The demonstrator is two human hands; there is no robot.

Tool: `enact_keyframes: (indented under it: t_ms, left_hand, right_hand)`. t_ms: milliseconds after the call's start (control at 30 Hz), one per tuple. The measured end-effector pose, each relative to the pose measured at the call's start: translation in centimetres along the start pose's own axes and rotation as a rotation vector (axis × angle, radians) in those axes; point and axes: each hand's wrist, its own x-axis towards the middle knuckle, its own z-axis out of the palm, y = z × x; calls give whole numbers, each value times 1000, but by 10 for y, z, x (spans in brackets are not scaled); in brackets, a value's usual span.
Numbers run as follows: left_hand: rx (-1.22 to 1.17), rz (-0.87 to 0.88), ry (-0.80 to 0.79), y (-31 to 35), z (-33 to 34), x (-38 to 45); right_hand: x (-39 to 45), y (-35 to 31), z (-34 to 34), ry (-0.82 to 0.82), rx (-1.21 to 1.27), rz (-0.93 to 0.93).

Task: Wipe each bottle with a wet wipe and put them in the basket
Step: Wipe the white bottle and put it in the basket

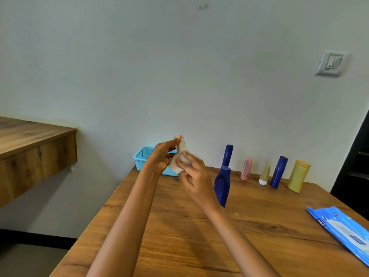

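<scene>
My left hand [159,156] holds a small beige bottle [180,148] up in the air in front of the light blue basket [142,156]. My right hand [194,176] presses a white wet wipe [183,159] against the bottle's lower part. On the wooden table [199,236] stand a wide dark blue bottle [222,185], a tall blue bottle [227,154] behind it, a pink tube [246,168], a small olive tube with a white cap [265,173], another blue bottle [279,171] and a yellow bottle [298,175]. Whether the basket holds anything is hidden by my hands.
A blue pack of wet wipes [343,230] lies flat near the table's right edge. A second wooden counter [30,140] juts out at the left. The wall runs right behind the row of bottles, with a light switch [330,63] above.
</scene>
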Motion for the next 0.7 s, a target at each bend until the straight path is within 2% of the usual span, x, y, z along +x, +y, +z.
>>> enact_keyframes:
  t_ms: [100, 233, 367, 567, 700]
  left_hand:
    - [21, 40, -68, -2, 0, -4]
    - [-68, 112, -241, -10, -4, -4]
    - [-116, 185, -381, -12, -4, -8]
    - [-186, 205, -380, -13, -18, 6]
    - [-109, 219, -491, -9, -13, -3]
  right_hand:
    - [-14, 3, 0, 88, 163, 91]
    - [9, -6, -8, 153, 271, 206]
    - [34, -9, -13, 185, 193, 175]
    - [4, -10, -9, 123, -12, -1]
    - [19, -15, -12, 69, 9, 31]
